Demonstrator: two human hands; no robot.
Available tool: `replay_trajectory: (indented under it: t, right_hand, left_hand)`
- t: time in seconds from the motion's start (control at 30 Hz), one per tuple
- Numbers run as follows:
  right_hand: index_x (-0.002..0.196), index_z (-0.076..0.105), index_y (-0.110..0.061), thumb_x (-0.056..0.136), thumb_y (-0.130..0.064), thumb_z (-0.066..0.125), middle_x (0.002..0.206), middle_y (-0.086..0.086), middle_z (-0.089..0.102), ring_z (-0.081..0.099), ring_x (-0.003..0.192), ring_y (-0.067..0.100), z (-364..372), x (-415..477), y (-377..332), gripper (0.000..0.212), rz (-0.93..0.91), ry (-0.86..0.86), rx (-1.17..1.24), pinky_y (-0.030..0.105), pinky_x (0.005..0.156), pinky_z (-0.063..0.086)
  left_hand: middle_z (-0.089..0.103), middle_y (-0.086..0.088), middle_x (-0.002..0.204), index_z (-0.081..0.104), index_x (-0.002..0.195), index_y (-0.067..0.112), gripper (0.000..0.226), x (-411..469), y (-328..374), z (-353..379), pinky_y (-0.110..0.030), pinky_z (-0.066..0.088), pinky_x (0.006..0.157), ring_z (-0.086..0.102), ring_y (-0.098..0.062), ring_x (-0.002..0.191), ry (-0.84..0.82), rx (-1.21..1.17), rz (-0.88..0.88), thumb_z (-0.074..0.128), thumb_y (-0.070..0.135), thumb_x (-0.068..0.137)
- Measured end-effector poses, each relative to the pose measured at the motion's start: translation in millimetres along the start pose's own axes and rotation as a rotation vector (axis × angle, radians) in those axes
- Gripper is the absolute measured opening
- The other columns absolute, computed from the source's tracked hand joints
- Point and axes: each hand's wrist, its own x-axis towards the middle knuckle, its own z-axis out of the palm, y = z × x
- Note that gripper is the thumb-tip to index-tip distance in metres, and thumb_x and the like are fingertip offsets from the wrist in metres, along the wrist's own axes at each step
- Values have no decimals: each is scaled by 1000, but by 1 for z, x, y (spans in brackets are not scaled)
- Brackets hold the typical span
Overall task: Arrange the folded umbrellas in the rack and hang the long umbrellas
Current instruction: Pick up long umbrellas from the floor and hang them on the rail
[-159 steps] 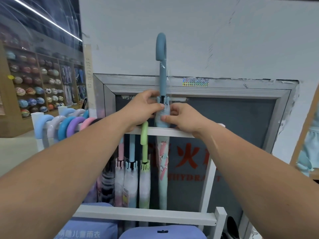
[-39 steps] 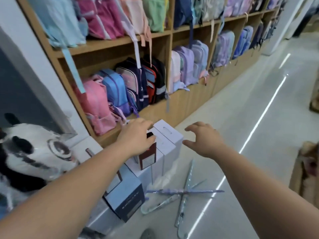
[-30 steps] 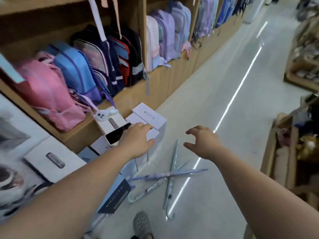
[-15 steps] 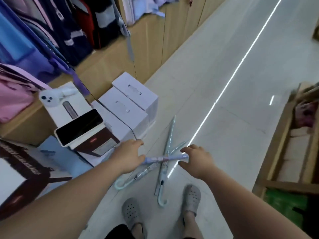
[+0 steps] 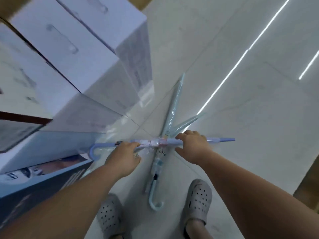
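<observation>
Both forearms are bare from the frame's lower edge to the wrists, broad near the camera and tapering toward the hands. The left hand (image 5: 124,157) and the right hand (image 5: 193,147) are also bare, with short, rounded fingers. The feet wear a matching pair of pale grey moulded clogs. The left clog (image 5: 108,216) and the right clog (image 5: 198,199) each have a bulbous toe cap dotted with rows of small round holes. The right clog's thick rim curls around a bare ankle, with dark shadow inside the opening.

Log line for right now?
left hand grips purple umbrella | right hand grips it | crossed over two light-blue umbrellas on floor
</observation>
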Motion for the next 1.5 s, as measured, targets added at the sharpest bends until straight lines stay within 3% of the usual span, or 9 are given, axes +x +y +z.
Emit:
replay_trajectory:
  t: [0.2,0.4,0.57,0.7,0.83,1.03,1.23,1.37,1.5]
  right_hand:
    - [133,56,-33,91,-50,54,130,-1,59,51,121,26,91,74,20,45,11,25,2,40,101,36]
    - [136,53,-35,92,-50,54,134,0,57,49,125,29,138,122,28,47,-16,50,42,42,107,31]
    - [133,55,-39,91,-41,56,127,1,59,54,118,29,151,143,34,42,-31,52,43,40,103,34]
    - [133,48,-37,91,-34,61,129,3,59,54,119,32,154,152,38,43,-32,6,13,44,106,33]
    - [126,47,-35,92,-30,60,122,-1,60,55,113,29,155,148,38,37,-59,49,-7,44,100,34]
    - [116,53,-36,95,-29,55,102,-4,63,56,97,23,140,93,52,22,-48,113,75,43,97,33]
    - [115,57,-34,97,-32,51,104,-4,67,59,100,24,94,-8,72,19,76,80,219,41,95,33]
    - [113,58,-35,95,-34,56,101,-5,70,62,100,25,48,-90,84,18,183,69,327,40,92,35]
    - [110,59,-36,94,-30,61,96,-5,71,64,96,24,-12,-179,85,17,263,108,435,38,89,34]
  left_hand:
    - [26,-7,160,38,151,30,65,81,-38,71,-36,46,95,51,-32,128,-15,96,10,64,32,92]
    - [-2,0,170,20,158,35,72,132,-46,115,-37,42,107,38,-27,145,-114,22,27,58,26,99]
    - [-3,1,170,14,159,33,72,153,-41,129,-37,31,117,25,-25,152,-155,2,34,56,29,101]
    - [1,1,170,18,159,32,72,156,-40,132,-39,29,119,21,-25,153,-134,-36,27,59,30,99]
    - [1,3,170,18,159,34,74,149,-41,132,-41,30,119,21,-25,152,-134,-67,24,60,29,99]
    - [11,1,169,28,155,39,68,117,-30,122,-40,32,119,27,-26,150,-146,-160,51,62,22,98]
    - [11,7,168,36,149,45,61,42,27,96,-41,31,120,33,-25,148,-145,-271,128,62,26,98]
    - [10,4,169,41,150,37,54,-23,85,61,-29,28,114,31,-22,149,-92,-175,231,57,23,100]
    - [8,2,169,43,150,33,53,-94,142,23,-35,35,113,34,-25,146,-42,-122,300,57,22,100]
